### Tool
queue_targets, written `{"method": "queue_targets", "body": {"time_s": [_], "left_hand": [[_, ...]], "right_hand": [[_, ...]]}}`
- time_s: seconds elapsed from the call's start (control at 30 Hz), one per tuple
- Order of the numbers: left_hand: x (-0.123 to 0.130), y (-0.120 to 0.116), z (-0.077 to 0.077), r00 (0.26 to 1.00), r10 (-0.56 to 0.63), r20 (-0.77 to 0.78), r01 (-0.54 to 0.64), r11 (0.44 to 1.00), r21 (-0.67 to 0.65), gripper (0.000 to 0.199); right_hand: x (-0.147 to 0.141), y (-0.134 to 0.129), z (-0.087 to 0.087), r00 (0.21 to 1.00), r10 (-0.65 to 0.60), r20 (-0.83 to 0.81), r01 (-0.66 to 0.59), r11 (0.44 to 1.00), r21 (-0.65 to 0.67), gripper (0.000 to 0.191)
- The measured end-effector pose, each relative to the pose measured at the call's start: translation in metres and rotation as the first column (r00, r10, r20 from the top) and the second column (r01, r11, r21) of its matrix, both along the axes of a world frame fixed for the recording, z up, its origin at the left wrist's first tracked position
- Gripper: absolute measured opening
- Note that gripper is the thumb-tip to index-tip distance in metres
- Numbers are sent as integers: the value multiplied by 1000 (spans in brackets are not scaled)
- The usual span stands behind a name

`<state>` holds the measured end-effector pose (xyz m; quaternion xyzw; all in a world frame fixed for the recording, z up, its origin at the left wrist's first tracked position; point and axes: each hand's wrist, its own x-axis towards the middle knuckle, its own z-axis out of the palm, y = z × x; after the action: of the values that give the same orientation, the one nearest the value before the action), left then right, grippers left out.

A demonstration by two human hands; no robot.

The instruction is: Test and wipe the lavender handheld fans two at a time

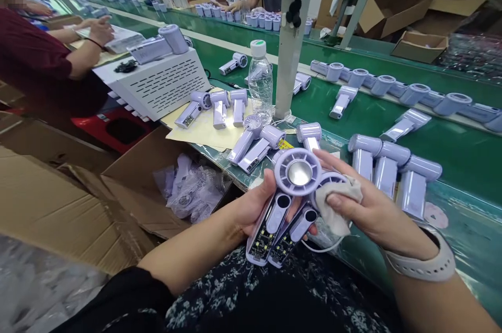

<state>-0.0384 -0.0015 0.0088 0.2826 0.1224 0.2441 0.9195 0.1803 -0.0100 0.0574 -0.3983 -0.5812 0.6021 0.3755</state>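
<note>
Two lavender handheld fans with open handles showing circuit boards are held side by side above my lap. My left hand [254, 202] is wrapped round the handles of the left fan [298, 172] and the right fan [292, 236], its thumb beside the left fan's round head. My right hand [371, 207] pinches a white cloth [339, 205] against the head of the right fan, which the cloth and the left fan partly cover. Just beyond my hands, more lavender fans [262, 147] lie on the bench.
A clear bottle [261, 82] stands beside a metal post [290, 45]. Three fans [418, 181] lie at the right; a row [415, 93] lines the green belt [392, 139]. At left are a white vented box [164, 84], a carton of bagged parts [133, 176] and a person's arm [88, 43].
</note>
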Motion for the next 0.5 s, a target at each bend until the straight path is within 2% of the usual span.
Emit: {"method": "queue_targets", "body": {"time_s": [0.07, 0.1, 0.17, 0.23, 0.3, 0.4, 0.43, 0.5], "left_hand": [[0, -4, 1, 1000, 12, -19, -12, 1000, -3, 79], [0, -5, 2, 999, 43, -15, -43, 999, -2, 79], [2, -6, 5, 994, 109, 6, -109, 994, 4, 78], [3, -5, 8, 986, 162, 27, -162, 987, 20, 77], [3, -2, 8, 982, 184, 37, -185, 982, 29, 77], [-1, 4, 3, 971, 237, 36, -237, 971, 15, 79], [-3, 5, 2, 961, 273, 29, -274, 962, 19, 79], [-9, 6, 3, 924, 381, 24, -382, 921, 74, 79]], "right_hand": [[-7, -5, 0, 998, 21, -63, -25, 998, -66, 55], [-13, -7, 0, 995, -15, -100, 7, 997, -83, 49], [-26, -10, -3, 974, -161, -162, 150, 986, -79, 38], [-37, -8, -8, 930, -321, -176, 324, 946, -13, 32], [-40, 1, -14, 909, -404, -100, 411, 910, 54, 40], [-30, 23, -18, 884, -444, 147, 427, 895, 134, 58], [-26, 29, -18, 841, -491, 227, 451, 868, 207, 65], [-21, 34, -17, 708, -643, 290, 510, 751, 421, 80]]}}
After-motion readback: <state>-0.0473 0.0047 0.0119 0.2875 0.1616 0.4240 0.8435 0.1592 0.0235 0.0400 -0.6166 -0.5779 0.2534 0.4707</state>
